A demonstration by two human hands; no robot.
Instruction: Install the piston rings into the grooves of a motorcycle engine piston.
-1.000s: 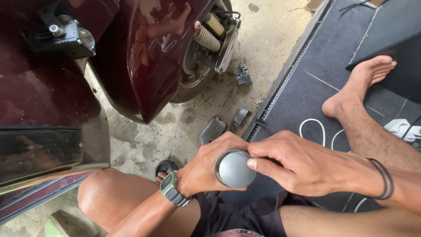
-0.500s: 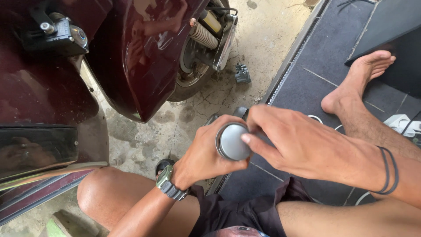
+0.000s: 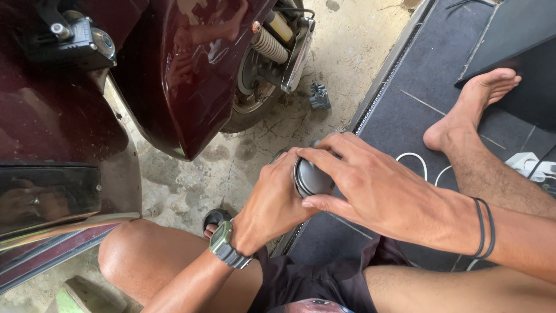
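Cracked, stained concrete floor (image 3: 341, 64) fills the middle of the head view, with a dark mat (image 3: 423, 87) laid over it on the right. At far left stands a maroon scooter body (image 3: 52, 127), its glossy side panel (image 3: 202, 75) curving down toward the floor. A black bracket with a bolt (image 3: 69, 37) sits on the upper left of the bodywork. Behind the panel the rear wheel (image 3: 249, 98) shows, with a coiled shock absorber (image 3: 272, 40) and a metal plate beside it. A small dark part (image 3: 319, 96) lies on the floor just right of the wheel.

Lower down, the person's bare knee (image 3: 145, 255) rises from the bottom edge, and a small dark round thing (image 3: 217, 218) lies on the floor just above it. The left hand (image 3: 272, 203), with a green wristwatch (image 3: 229, 246) on the wrist, is curled around a round grey metal cap (image 3: 313, 177), gripping it from the left side. The cap is held in the air above the edge of the mat, between the two hands. The right hand (image 3: 370, 185) comes over from the right, its fingers (image 3: 324, 159) and thumb closed on the cap's rim. Two thin black bands (image 3: 483, 226) circle the right wrist.

Further right, a white cord (image 3: 417, 159) loops on the mat, and the person's bare foot (image 3: 469, 107) rests there, toes pointing to the upper right. Some white objects (image 3: 527, 165) lie at the right edge.
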